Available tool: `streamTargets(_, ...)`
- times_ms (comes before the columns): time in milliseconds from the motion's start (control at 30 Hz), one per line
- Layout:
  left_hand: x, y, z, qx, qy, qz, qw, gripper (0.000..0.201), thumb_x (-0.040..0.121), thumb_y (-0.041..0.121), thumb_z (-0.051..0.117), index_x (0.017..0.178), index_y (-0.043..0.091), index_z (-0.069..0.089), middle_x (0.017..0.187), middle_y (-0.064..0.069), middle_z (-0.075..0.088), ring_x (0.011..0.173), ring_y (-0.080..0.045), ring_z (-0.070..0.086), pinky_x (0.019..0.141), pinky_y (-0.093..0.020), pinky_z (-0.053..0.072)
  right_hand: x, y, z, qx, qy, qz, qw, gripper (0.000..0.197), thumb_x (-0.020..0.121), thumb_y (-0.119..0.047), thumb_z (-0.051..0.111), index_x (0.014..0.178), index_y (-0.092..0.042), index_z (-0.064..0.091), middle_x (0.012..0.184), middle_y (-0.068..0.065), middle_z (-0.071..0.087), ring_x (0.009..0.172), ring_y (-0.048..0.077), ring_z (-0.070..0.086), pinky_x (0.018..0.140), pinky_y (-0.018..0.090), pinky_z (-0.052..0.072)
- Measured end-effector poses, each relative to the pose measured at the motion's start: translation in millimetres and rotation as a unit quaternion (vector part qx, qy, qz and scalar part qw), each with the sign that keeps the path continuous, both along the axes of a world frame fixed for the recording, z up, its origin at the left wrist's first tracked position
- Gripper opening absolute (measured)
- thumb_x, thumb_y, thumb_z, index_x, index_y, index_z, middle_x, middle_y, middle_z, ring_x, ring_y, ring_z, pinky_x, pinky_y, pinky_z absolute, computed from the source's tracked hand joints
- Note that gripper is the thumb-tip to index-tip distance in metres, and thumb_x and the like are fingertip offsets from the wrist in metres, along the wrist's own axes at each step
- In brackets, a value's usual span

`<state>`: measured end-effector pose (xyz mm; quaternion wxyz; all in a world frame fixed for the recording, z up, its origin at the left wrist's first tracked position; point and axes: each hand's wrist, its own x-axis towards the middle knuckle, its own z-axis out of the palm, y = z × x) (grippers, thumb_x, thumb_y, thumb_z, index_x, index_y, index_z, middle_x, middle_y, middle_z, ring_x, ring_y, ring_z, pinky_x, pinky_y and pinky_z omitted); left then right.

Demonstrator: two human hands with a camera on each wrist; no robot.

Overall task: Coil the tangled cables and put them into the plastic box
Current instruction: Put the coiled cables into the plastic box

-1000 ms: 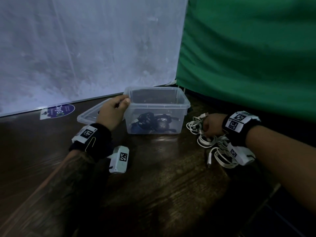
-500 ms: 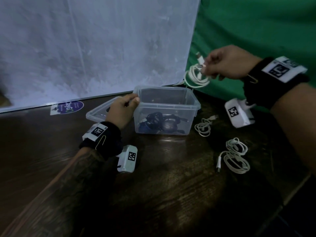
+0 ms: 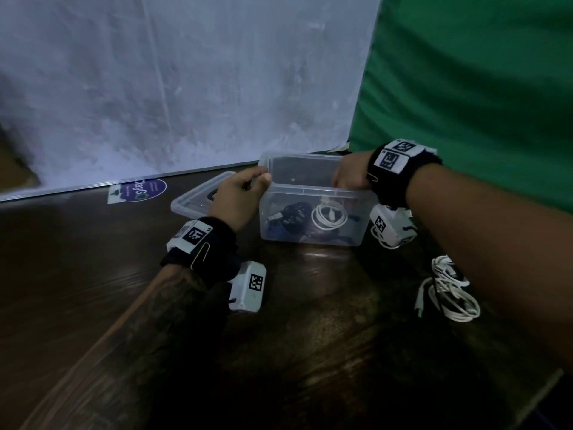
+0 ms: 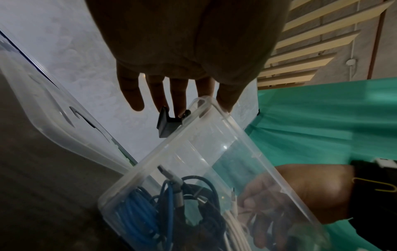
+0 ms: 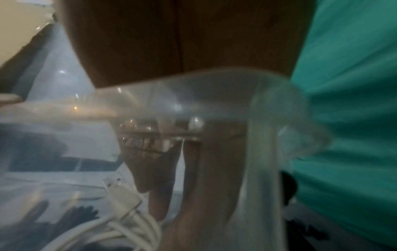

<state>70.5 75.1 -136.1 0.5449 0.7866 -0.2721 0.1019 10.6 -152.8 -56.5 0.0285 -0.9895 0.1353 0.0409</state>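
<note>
The clear plastic box (image 3: 313, 190) stands open in the middle of the dark wooden table. My left hand (image 3: 248, 190) holds its near-left corner, the rim (image 4: 171, 147) between thumb and fingers. My right hand (image 3: 350, 178) reaches down inside the box from the right. Through the wall its thumb and fingers (image 4: 247, 203) pinch the top of a coiled white cable (image 3: 328, 226), whose loops (image 5: 128, 219) lie on the box floor. Coiled dark and blue cables (image 4: 137, 212) fill the box's left half. More white cables (image 3: 449, 293) lie loose on the table to the right.
The box's clear lid (image 3: 192, 200) lies flat behind my left hand. A round purple sticker (image 3: 141, 189) sits at the foot of the white wall. A green cloth (image 3: 465, 88) hangs close behind the box on the right. A small white cable (image 3: 384, 243) lies under my right wrist.
My right hand lifted a white coil off the table, carried it above the box's back right corner, then lowered it into the box. My left hand stayed on the box corner.
</note>
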Motion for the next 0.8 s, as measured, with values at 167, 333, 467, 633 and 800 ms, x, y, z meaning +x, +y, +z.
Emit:
streamTargets(167, -2, 1, 1, 0.01, -0.005, 0.0, 1.0, 0.034, 0.097, 0.032, 0.055, 0.125, 0.014, 0.063, 0.125, -0.004, 0.064, 0.11, -0.01, 0.054, 0.093, -0.022, 0.038, -27, -6, 15, 0.11, -0.121, 0.017, 0.986, 0.015, 0.09, -0.024, 0.066, 0.095, -0.017, 0.078, 0.088, 0.003, 0.075, 0.082, 0.022, 0.069, 0.076, 0.031, 0.056)
streamTargets(333, -6, 0, 3, 0.007, -0.007, -0.005, 1.0, 0.034, 0.098, 0.029, 0.054, 0.127, 0.013, 0.062, 0.123, -0.003, 0.063, 0.111, -0.011, 0.054, 0.093, -0.022, 0.037, -59, -61, 10, 0.084, -0.308, -0.062, 0.946, 0.015, 0.091, -0.017, 0.061, 0.1, -0.009, 0.071, 0.102, 0.01, 0.071, 0.096, 0.028, 0.064, 0.075, 0.025, 0.04)
streamTargets(467, -7, 1, 2, 0.014, -0.025, -0.009, 1.0, 0.032, 0.099, 0.028, 0.052, 0.126, 0.013, 0.063, 0.12, -0.003, 0.063, 0.109, -0.013, 0.055, 0.093, -0.026, 0.041, -77, -92, -16, 0.078, -0.206, -0.185, 0.958, 0.038, 0.087, -0.03, 0.071, 0.119, -0.01, 0.062, 0.123, 0.015, 0.063, 0.111, 0.032, 0.059, 0.08, 0.027, 0.04)
streamTargets(633, -5, 0, 1, 0.014, -0.029, -0.015, 0.999, 0.031, 0.099, 0.028, 0.052, 0.124, 0.015, 0.064, 0.111, 0.005, 0.059, 0.107, -0.013, 0.055, 0.093, -0.028, 0.042, -79, -94, -51, 0.131, 0.007, -0.186, 0.974, 0.052, 0.085, -0.049, 0.073, 0.117, -0.008, 0.067, 0.102, 0.009, 0.07, 0.083, 0.025, 0.067, 0.06, 0.029, 0.052)
streamTargets(800, -6, 0, 2, 0.016, -0.036, -0.011, 0.999, 0.028, 0.099, 0.028, 0.052, 0.12, 0.015, 0.066, 0.107, 0.003, 0.063, 0.103, -0.014, 0.058, 0.09, -0.025, 0.042, -72, -93, -62, 0.188, -0.007, -0.189, 0.964, 0.038, 0.084, -0.03, 0.079, 0.112, -0.007, 0.066, 0.088, 0.012, 0.075, 0.073, 0.024, 0.072, 0.062, 0.034, 0.057)
